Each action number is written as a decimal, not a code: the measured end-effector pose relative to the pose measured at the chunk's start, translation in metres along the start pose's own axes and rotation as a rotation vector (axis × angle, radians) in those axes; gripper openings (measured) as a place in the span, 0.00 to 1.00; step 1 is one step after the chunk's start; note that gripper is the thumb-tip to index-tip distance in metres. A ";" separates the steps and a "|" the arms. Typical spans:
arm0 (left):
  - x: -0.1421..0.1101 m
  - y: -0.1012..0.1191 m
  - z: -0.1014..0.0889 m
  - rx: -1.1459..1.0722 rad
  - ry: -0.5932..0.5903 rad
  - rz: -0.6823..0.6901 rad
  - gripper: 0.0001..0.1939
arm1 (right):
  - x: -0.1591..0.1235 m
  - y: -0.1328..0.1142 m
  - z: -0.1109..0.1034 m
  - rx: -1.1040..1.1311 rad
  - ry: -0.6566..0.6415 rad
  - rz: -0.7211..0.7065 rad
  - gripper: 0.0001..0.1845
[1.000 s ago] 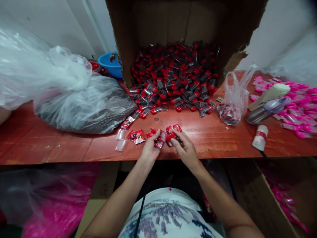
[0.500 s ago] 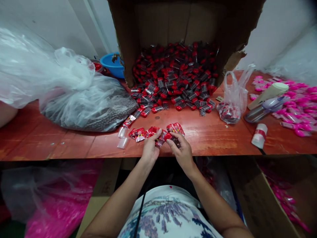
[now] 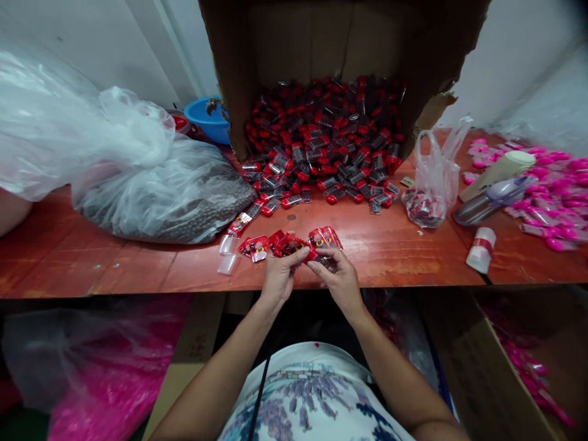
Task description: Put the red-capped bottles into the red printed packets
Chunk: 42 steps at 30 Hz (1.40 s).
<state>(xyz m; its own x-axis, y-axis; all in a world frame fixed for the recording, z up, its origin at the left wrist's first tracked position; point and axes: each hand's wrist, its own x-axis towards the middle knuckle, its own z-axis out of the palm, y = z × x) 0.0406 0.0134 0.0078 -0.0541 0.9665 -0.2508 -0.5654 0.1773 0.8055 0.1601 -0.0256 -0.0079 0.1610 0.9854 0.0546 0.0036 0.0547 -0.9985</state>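
Both my hands meet over the front edge of the red-brown table. My left hand is closed, its thumb pressed over a red printed packet. Between the fingertips of my right hand is a small clear container with a red cap; the cap points toward my left thumb. My fingers partly cover both things. More red printed packets lie just beyond my left hand, and a few others beyond my right fingers. Two clear, flat little pieces lie to the left.
A torn cardboard box at the back spills red-capped containers onto the table. Left stands a plastic bag of dark pieces and a blue basin. Right are a knotted bag, bottles, a white roll and pink pieces.
My left thumb has shifted right and down, close against the red cap. The red packet under it shows more now. My right hand has barely moved.
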 end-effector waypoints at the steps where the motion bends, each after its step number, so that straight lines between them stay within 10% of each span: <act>1: -0.001 0.000 0.000 0.005 0.008 0.031 0.24 | 0.000 -0.001 0.000 -0.023 0.005 -0.046 0.13; 5: -0.007 0.000 0.003 0.022 0.003 0.118 0.28 | -0.002 -0.003 0.000 -0.125 0.055 -0.209 0.10; 14: -0.008 0.003 0.001 0.070 -0.077 -0.016 0.11 | -0.003 0.001 -0.001 0.020 0.040 -0.082 0.14; 25: -0.003 0.016 -0.009 0.134 -0.157 -0.029 0.23 | -0.002 0.004 0.004 0.402 0.010 0.097 0.21; 33: -0.004 0.004 -0.009 0.151 -0.124 -0.049 0.11 | -0.003 0.010 0.005 -0.005 0.103 -0.149 0.16; 42: -0.001 0.005 -0.013 0.136 -0.102 -0.101 0.13 | 0.001 0.010 0.001 0.178 -0.126 -0.049 0.21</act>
<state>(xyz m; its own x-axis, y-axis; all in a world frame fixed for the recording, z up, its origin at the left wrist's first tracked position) 0.0273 0.0112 0.0052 0.0851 0.9552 -0.2834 -0.4473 0.2908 0.8458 0.1592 -0.0235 -0.0183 0.0407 0.9926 0.1147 -0.1677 0.1200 -0.9785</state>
